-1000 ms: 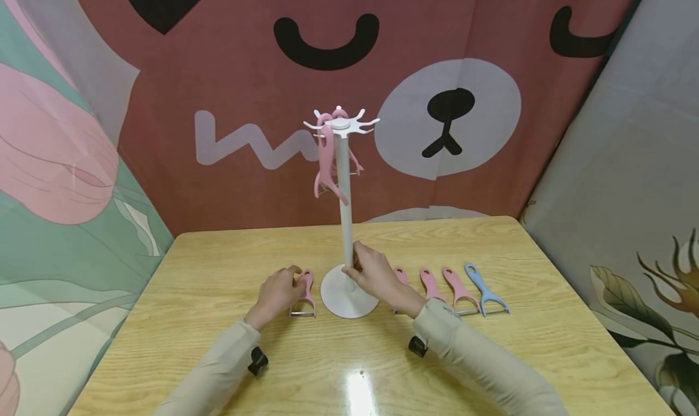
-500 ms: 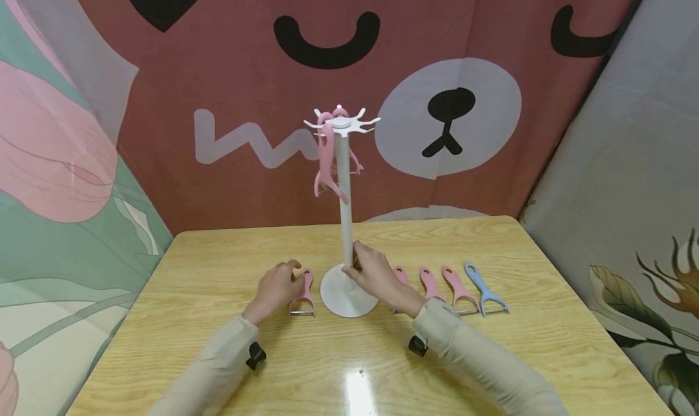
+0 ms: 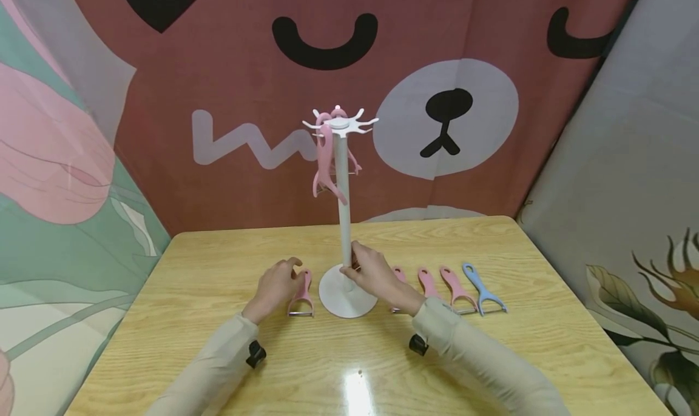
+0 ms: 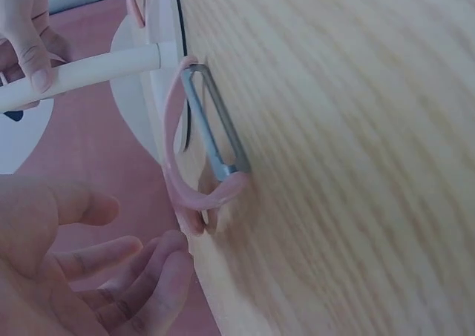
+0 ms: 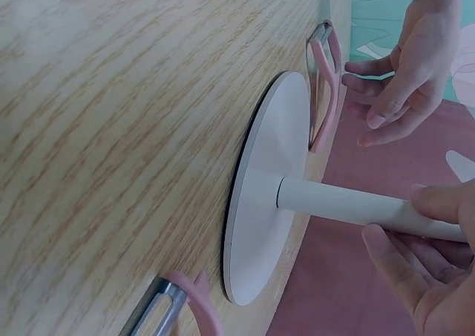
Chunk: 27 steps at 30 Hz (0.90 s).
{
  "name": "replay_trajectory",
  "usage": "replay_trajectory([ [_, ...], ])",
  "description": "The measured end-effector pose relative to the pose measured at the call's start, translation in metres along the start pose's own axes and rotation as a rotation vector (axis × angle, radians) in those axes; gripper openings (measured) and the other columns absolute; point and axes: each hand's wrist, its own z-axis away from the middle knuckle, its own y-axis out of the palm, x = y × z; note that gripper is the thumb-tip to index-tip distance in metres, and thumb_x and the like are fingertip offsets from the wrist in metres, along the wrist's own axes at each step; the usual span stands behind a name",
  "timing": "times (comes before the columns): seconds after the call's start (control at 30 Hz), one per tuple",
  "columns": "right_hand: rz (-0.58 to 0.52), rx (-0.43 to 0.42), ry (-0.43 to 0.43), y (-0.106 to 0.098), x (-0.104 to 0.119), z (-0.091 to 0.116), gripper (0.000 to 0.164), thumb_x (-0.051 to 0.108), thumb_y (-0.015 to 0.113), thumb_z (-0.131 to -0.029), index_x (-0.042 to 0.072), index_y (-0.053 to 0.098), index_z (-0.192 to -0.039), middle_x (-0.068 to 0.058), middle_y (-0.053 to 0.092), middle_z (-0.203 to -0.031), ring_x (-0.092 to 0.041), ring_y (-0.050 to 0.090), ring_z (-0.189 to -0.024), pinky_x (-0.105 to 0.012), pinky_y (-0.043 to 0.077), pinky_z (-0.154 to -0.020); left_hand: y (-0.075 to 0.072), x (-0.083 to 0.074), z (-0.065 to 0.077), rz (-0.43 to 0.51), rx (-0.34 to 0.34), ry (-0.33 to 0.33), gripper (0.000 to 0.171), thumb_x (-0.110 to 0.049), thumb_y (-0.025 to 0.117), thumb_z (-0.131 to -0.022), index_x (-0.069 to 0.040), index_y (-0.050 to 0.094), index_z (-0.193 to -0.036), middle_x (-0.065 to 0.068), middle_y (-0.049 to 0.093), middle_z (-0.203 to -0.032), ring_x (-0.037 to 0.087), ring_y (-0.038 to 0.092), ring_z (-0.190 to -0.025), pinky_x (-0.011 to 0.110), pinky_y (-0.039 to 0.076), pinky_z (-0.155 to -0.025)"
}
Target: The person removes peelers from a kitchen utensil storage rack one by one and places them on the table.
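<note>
From where I stand, the change over the last second is slight: the left hand (image 3: 275, 288) has drawn back a little from the near peeler (image 3: 306, 290), its fingers lifting off toward the side. That pink peeler has not shifted; it lies flat on the table (image 3: 218, 258), just beside the stand's base (image 3: 334, 301), handle pointing away from the person and blade nearer. The left hand holds nothing that I can see: in the left wrist view its fingers are loosely spread, close to the handle end, and a gap seems to show, though I can't be sure no fingertip brushes it. The right hand (image 3: 377, 273) grips the pole (image 3: 344, 219) low down, thumb and fingers curled round it, and the stand is upright. At least two hanging peelers (image 3: 324, 155), pink, dangle at its top. Beyond the right hand lie three more pink peelers (image 3: 450, 279) and a blue one (image 3: 478, 284). As I judge it, the stand is steadied, but the near peeler has yet to be picked up.
</note>
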Motion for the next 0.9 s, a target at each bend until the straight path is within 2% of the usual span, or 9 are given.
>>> replay_trajectory([
  [0.27,-0.026,0.013,-0.001,-0.0037,0.0002,-0.0011,0.024,0.011,0.076,-0.089,0.004,0.057,-0.101,-0.005,0.066,-0.088,-0.018,0.069,-0.081,-0.022,0.055,-0.064,-0.0036,-0.0025,-0.0013,-0.003,-0.021,0.010,0.031,-0.016,0.066,-0.092,0.001,0.065,-0.118,0.005,0.063,-0.081,0.018,0.056,-0.064,0.032,0.044,-0.052],
  [0.57,-0.036,0.018,0.006,-0.0073,0.0003,-0.0012,0.022,0.014,0.076,-0.089,0.005,0.058,-0.100,-0.006,0.067,-0.090,-0.017,0.069,-0.080,-0.023,0.055,-0.064,-0.0041,-0.0018,-0.0016,-0.020,-0.026,0.022,0.031,-0.017,0.067,-0.092,0.000,0.066,-0.117,0.006,0.064,-0.083,0.019,0.057,-0.066,0.033,0.046,-0.054],
  [0.77,-0.038,0.010,0.004,-0.0064,-0.0006,-0.0015,0.023,0.013,0.077,-0.088,0.005,0.059,-0.099,-0.004,0.067,-0.088,-0.016,0.068,-0.078,-0.022,0.055,-0.064,-0.0059,-0.0032,-0.0015,0.012,-0.032,0.025,0.032,-0.017,0.067,-0.093,0.001,0.065,-0.120,0.007,0.063,-0.084,0.016,0.053,-0.061,0.030,0.042,-0.051],
  [0.9,-0.022,-0.005,-0.018,-0.0061,-0.0004,-0.0031,0.024,0.011,0.078,-0.086,0.004,0.059,-0.099,-0.004,0.066,-0.085,-0.014,0.067,-0.075,-0.021,0.053,-0.061,-0.0095,-0.0055,-0.0024,0.041,-0.061,0.061,0.032,-0.014,0.065,-0.093,0.002,0.063,-0.121,0.008,0.064,-0.086,0.014,0.051,-0.057,0.028,0.041,-0.048],
])
